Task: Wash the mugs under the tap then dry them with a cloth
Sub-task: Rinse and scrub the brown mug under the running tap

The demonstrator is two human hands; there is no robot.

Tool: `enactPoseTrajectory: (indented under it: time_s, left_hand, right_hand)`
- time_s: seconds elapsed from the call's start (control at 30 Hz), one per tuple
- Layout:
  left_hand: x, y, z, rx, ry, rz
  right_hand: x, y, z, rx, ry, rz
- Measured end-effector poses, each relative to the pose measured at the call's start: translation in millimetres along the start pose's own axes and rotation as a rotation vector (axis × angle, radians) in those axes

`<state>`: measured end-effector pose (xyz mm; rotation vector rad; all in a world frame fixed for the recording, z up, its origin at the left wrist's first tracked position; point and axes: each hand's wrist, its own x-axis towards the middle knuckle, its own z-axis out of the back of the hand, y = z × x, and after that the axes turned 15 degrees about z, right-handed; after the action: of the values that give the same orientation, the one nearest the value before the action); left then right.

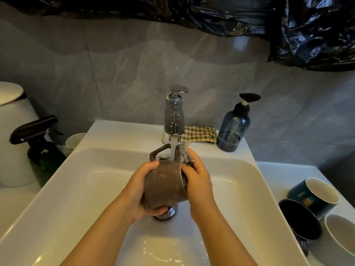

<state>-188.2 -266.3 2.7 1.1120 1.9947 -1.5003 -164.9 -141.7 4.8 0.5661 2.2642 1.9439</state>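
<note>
A brown mug (163, 186) lies on its side over the white sink (80, 189), its handle pointing away toward the tap (173, 117). Water runs from the tap onto the mug's upper edge. My left hand (143, 191) grips the mug's body from the left and underneath. My right hand (197, 175) is at the mug's mouth with its fingers curled over the rim, wet and splashed. A checked cloth (198, 134) lies folded behind the tap. Three more mugs lie on the counter at right: a dark green one (313, 194), a black one (299, 221) and a white one (340, 237).
A blue pump bottle (233, 129) stands right of the tap. At the left are a dark spray bottle (41, 150), a paper cup (74, 141) and a white toilet tank (13, 135). Black plastic sheeting (288, 29) hangs above. The drain (167, 213) sits under the mug.
</note>
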Motion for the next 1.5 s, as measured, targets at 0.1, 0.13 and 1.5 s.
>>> enactPoseTrajectory:
  time_s: [0.1,0.13,1.5]
  left_hand:
    - [-2.1,-0.5,4.4,0.065,-0.009,0.017]
    - [-2.4,-1.3,5.4,0.089,-0.014,0.009]
    - [8.3,-0.3,9.4,0.101,0.209,-0.295]
  right_hand:
    - [0.6,-1.8,4.2,-0.139,0.149,-0.009]
    - [1.2,-4.1,6.2,-0.186,0.183,-0.028]
    - [-4.5,-23.2,10.5,-0.081,0.067,-0.364]
